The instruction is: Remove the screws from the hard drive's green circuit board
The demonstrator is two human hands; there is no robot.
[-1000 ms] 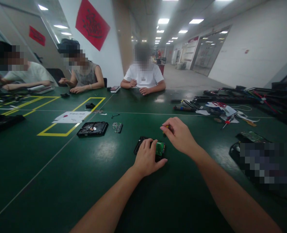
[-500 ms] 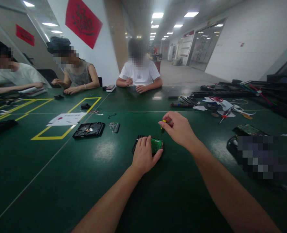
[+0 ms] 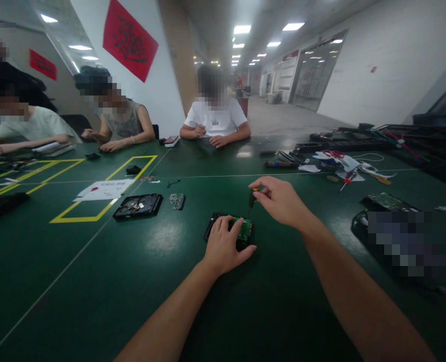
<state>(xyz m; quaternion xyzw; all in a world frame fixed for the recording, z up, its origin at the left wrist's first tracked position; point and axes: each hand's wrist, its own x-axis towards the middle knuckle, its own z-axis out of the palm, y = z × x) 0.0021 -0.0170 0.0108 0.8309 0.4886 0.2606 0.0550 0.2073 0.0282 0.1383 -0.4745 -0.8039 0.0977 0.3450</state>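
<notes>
Right hand (image 3: 279,201) pinches a small screwdriver (image 3: 252,197) upright, tip down over the hard drive (image 3: 241,232). Left hand (image 3: 225,246) lies flat, fingers spread, pressing the drive onto the green table (image 3: 132,281). An opened drive (image 3: 138,206) lies well apart, leftward.

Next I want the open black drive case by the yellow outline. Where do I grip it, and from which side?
I'd take the black drive case by its two long outer rims, coming down from above. It lies flat and open side up on the table with small parts inside, so keep fingers off the interior and lift it level.
</notes>
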